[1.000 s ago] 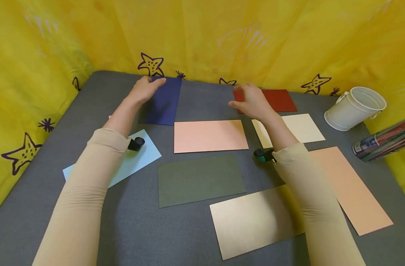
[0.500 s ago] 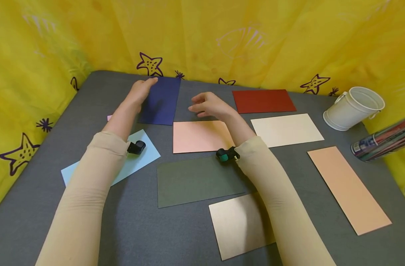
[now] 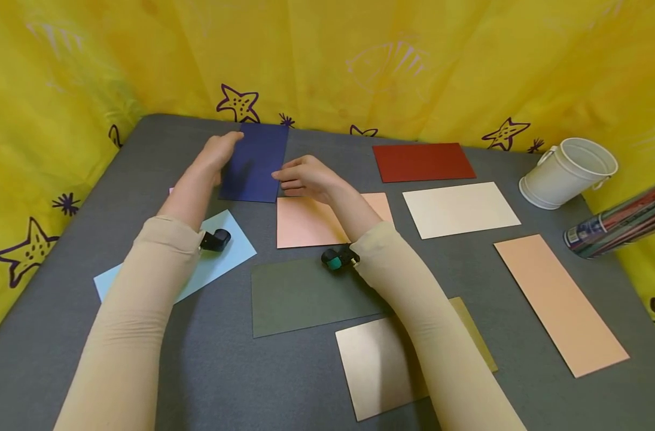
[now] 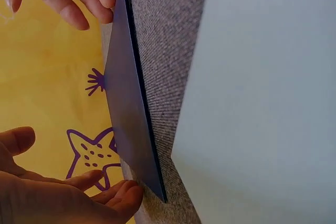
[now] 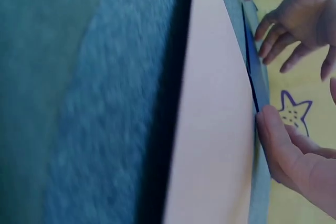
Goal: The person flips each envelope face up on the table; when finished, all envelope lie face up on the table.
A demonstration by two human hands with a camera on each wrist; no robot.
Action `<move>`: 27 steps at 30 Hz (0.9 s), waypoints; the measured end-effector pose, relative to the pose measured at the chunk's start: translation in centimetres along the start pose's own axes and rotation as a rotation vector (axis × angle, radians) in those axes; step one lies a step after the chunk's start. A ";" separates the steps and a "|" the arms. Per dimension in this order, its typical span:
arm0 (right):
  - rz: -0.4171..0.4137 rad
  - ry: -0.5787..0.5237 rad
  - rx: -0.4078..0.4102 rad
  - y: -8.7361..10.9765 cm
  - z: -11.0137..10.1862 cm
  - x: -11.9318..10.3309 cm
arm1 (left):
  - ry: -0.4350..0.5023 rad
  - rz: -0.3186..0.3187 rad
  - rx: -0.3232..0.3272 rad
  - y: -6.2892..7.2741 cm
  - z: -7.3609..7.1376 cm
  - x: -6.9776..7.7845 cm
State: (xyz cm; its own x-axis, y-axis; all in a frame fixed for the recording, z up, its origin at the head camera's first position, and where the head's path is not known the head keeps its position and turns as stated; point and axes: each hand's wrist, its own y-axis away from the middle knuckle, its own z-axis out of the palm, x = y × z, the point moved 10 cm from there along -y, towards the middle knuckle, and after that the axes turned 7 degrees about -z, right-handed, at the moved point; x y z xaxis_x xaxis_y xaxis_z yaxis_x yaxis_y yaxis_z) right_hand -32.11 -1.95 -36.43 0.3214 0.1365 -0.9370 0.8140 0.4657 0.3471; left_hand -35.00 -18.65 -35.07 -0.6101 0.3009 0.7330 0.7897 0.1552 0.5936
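Thin navy rectangular board point(image 3: 256, 164) sits at far edge of grey, fabric-textured table point(image 3: 219, 365), near far-left corner. Left hand point(image 3: 215, 154) and right hand point(image 3: 310, 178) flank it, fingers loosely extended, gripping nothing; contact unclear.

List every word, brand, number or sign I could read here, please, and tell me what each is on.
No text can be read.
Label on the tube at the right: marked, but too small and blurred to read.
Blue sheet by the hands: no lettering visible.
White bucket: no lettering visible.
Yellow curtain: drawings, such as starfish, no readable words.
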 end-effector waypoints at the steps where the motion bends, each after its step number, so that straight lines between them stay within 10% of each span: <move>1: 0.007 -0.014 0.005 -0.1 0.1 0.1 | -0.014 -0.014 -0.002 0.0 0.0 -0.1; 9: 0.035 -0.093 0.024 -0.4 0.3 0.5 | -0.145 -0.055 -0.057 0.4 0.4 -0.5; 27: -0.035 0.057 0.088 -0.2 -0.4 -0.4 | -0.029 -0.205 -0.122 -0.2 -0.6 -2.0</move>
State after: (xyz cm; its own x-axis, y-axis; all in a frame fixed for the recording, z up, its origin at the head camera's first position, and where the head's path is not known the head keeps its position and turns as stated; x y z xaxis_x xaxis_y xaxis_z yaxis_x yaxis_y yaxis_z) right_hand -32.59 -1.74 -36.16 0.2655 0.1724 -0.9486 0.8645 0.3930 0.3134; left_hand -33.98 -19.84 -36.43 -0.7535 0.3017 0.5841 0.6346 0.1018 0.7661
